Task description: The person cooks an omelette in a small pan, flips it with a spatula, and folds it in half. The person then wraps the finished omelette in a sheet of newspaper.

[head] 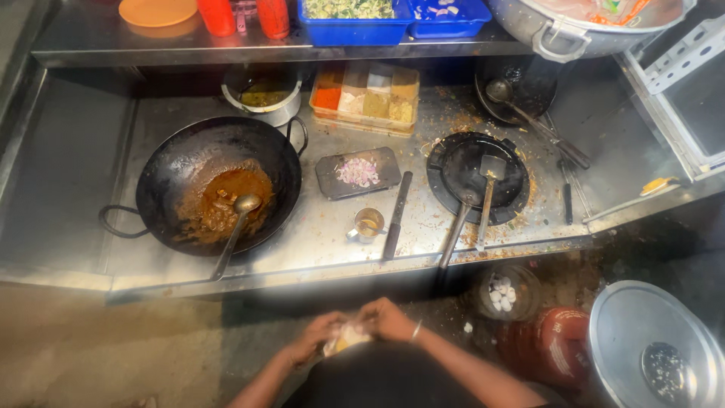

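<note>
My left hand (pixel 316 338) and my right hand (pixel 387 319) are close together below the steel counter's front edge (pixel 340 266), both closed on a small whitish and yellow thing, apparently an egg (pixel 346 337), held over a dark round vessel (pixel 381 374) near my body. On the counter above, a big black wok (pixel 181 162) holds brown curry with a ladle (pixel 236 227) resting in it. A flat black pan (pixel 468 170) with a spatula (pixel 488 193) lies to the right.
A small tray of chopped onion (pixel 358 173), a metal cup (pixel 368 224), a knife (pixel 397 215) and a spice box (pixel 366 94) sit on the counter. A bucket of eggs (pixel 501 292), a red cylinder (pixel 555 344) and a lidded steel pot (pixel 649 347) stand on the floor at right.
</note>
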